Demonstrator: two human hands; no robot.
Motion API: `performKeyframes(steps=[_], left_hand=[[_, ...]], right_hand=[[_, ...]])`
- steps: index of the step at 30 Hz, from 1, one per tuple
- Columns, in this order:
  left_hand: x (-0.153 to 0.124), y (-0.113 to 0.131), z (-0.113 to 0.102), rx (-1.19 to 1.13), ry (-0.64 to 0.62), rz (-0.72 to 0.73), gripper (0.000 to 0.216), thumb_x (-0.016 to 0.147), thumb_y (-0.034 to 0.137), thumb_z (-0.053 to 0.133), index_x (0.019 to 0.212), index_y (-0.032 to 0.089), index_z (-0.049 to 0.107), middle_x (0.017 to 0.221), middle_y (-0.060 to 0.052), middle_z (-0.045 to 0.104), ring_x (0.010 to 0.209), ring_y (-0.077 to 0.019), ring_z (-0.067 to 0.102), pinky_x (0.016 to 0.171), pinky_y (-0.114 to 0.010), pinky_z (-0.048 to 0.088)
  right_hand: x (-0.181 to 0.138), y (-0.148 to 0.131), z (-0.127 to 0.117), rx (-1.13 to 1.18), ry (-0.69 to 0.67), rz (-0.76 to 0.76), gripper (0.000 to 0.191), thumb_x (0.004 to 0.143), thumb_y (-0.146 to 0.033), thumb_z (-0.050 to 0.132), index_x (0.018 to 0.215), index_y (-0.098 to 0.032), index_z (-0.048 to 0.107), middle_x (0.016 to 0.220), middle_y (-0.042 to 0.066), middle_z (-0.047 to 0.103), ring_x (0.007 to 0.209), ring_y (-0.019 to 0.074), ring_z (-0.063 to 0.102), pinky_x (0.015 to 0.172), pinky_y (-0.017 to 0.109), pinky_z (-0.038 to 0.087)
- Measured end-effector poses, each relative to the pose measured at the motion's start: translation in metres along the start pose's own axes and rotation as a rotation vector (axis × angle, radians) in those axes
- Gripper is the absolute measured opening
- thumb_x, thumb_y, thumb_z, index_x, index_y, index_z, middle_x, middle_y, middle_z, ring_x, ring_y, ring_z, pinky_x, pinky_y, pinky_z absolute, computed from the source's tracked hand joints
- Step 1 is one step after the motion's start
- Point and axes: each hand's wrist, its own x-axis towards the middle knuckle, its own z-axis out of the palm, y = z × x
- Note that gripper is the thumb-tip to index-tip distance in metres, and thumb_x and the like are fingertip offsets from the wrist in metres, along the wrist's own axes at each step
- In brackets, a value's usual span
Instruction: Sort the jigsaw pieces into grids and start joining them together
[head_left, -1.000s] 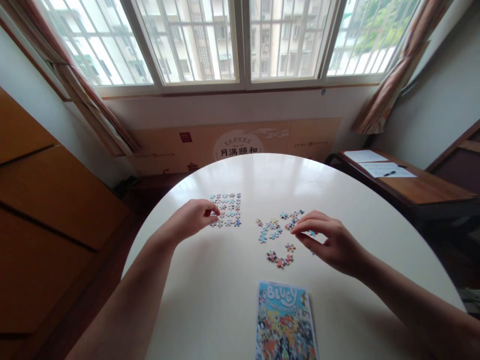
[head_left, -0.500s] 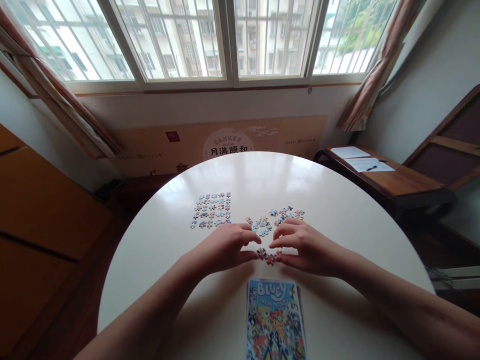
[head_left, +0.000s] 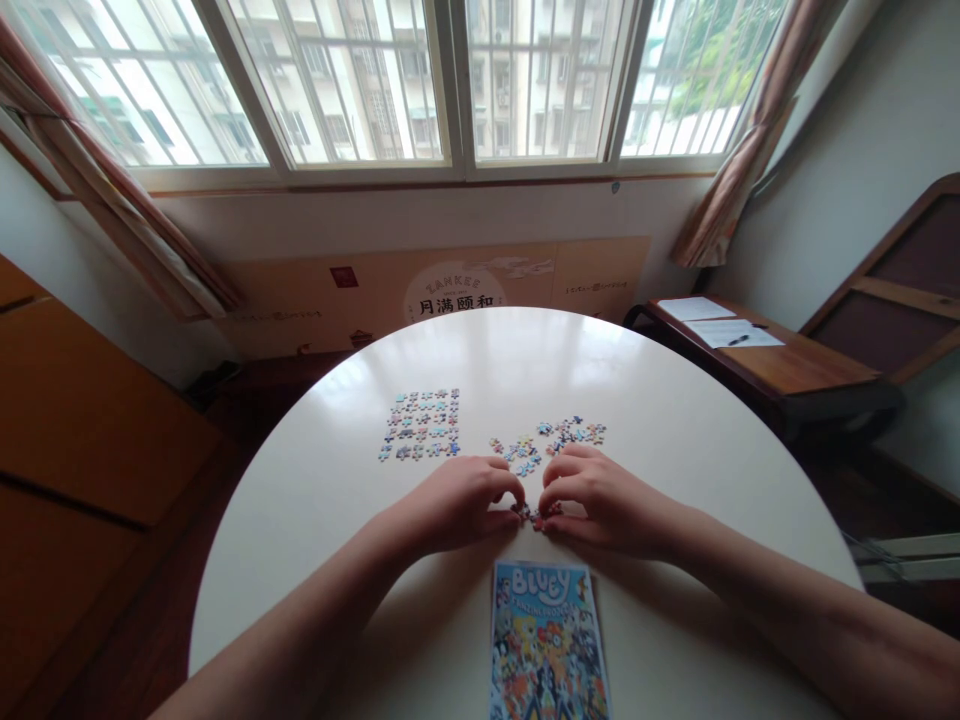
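Observation:
On the round white table (head_left: 675, 420), my left hand (head_left: 459, 502) and my right hand (head_left: 600, 500) meet fingertip to fingertip over a small cluster of joined puzzle pieces (head_left: 534, 515). Both hands are curled, pinching those pieces from either side. Just beyond my fingers lie loose puzzle pieces (head_left: 551, 442) in a scattered patch. Farther left, sorted pieces (head_left: 421, 424) sit in neat rows. A colourful picture card reading "BLUEY" (head_left: 547, 640) lies flat at the near edge, right below my hands.
A wooden side table (head_left: 765, 365) with papers and a pen stands to the right. A printed cardboard panel (head_left: 450, 290) leans under the barred window. Wooden cabinets (head_left: 82, 420) line the left wall. Curtains hang at both window corners.
A second ago my hands were apart, the left at the sorted rows and the right at the loose pile. Both came together over the small cluster near the card, and the fingers have now closed tighter.

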Motion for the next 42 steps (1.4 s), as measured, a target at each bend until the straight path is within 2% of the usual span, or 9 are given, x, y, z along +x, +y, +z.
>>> performKeyframes(steps=[4, 11, 17, 24, 33, 37, 42], left_hand=[[-0.001, -0.006, -0.003, -0.061, -0.001, 0.002, 0.015, 0.081, 0.023, 0.07, 0.095, 0.024, 0.075, 0.088, -0.002, 0.068, 0.072, -0.013, 0.057, 0.067, -0.026, 0.042], [-0.003, -0.01, -0.004, -0.002, 0.007, -0.024, 0.024, 0.083, 0.029, 0.071, 0.106, 0.024, 0.073, 0.093, -0.004, 0.069, 0.074, -0.0149, 0.058, 0.067, -0.028, 0.043], [0.001, -0.001, -0.002, -0.022, -0.02, -0.012, 0.016, 0.083, 0.024, 0.068, 0.096, 0.025, 0.076, 0.09, -0.003, 0.068, 0.073, -0.014, 0.058, 0.066, -0.027, 0.042], [0.001, -0.006, 0.0, -0.027, 0.007, -0.002, 0.013, 0.085, 0.024, 0.065, 0.095, 0.024, 0.075, 0.09, -0.003, 0.069, 0.076, -0.0145, 0.06, 0.068, -0.027, 0.043], [-0.008, -0.019, -0.022, -0.017, 0.085, -0.105, 0.016, 0.087, 0.025, 0.062, 0.096, 0.023, 0.075, 0.081, -0.003, 0.065, 0.072, -0.014, 0.057, 0.071, -0.028, 0.044], [-0.014, -0.023, -0.029, -0.038, 0.017, -0.105, 0.016, 0.086, 0.023, 0.063, 0.095, 0.024, 0.076, 0.089, -0.004, 0.07, 0.077, -0.0152, 0.061, 0.071, -0.028, 0.044], [-0.015, -0.017, -0.029, -0.072, -0.092, -0.111, 0.017, 0.083, 0.018, 0.065, 0.092, 0.025, 0.078, 0.089, -0.003, 0.072, 0.077, -0.0152, 0.062, 0.068, -0.026, 0.043]], right_hand=[[-0.002, 0.004, -0.007, 0.01, 0.018, 0.034, 0.009, 0.089, -0.033, 0.07, 0.093, -0.026, 0.074, 0.096, 0.002, 0.069, 0.092, 0.0176, 0.059, 0.085, 0.034, 0.044], [-0.005, 0.015, -0.021, -0.043, 0.101, 0.059, 0.011, 0.088, -0.034, 0.072, 0.093, -0.025, 0.076, 0.099, 0.005, 0.07, 0.097, 0.0203, 0.06, 0.087, 0.036, 0.046], [-0.006, 0.017, -0.024, -0.062, 0.112, 0.083, 0.01, 0.088, -0.032, 0.072, 0.094, -0.025, 0.076, 0.097, 0.005, 0.07, 0.097, 0.0207, 0.061, 0.086, 0.036, 0.047], [-0.005, 0.017, -0.024, -0.055, 0.103, 0.089, 0.01, 0.088, -0.031, 0.072, 0.093, -0.024, 0.076, 0.097, 0.005, 0.07, 0.097, 0.021, 0.061, 0.086, 0.036, 0.048], [-0.007, 0.021, -0.027, -0.045, 0.077, 0.103, 0.008, 0.088, -0.029, 0.071, 0.093, -0.025, 0.076, 0.096, 0.004, 0.07, 0.095, 0.0196, 0.061, 0.086, 0.036, 0.048], [-0.009, 0.025, -0.027, -0.054, 0.043, 0.111, 0.006, 0.086, -0.028, 0.072, 0.091, -0.025, 0.076, 0.096, 0.004, 0.07, 0.095, 0.0198, 0.061, 0.085, 0.036, 0.048], [-0.012, 0.03, -0.029, -0.06, -0.002, 0.091, 0.006, 0.085, -0.026, 0.073, 0.091, -0.025, 0.076, 0.094, 0.004, 0.07, 0.095, 0.0195, 0.06, 0.084, 0.035, 0.048]])
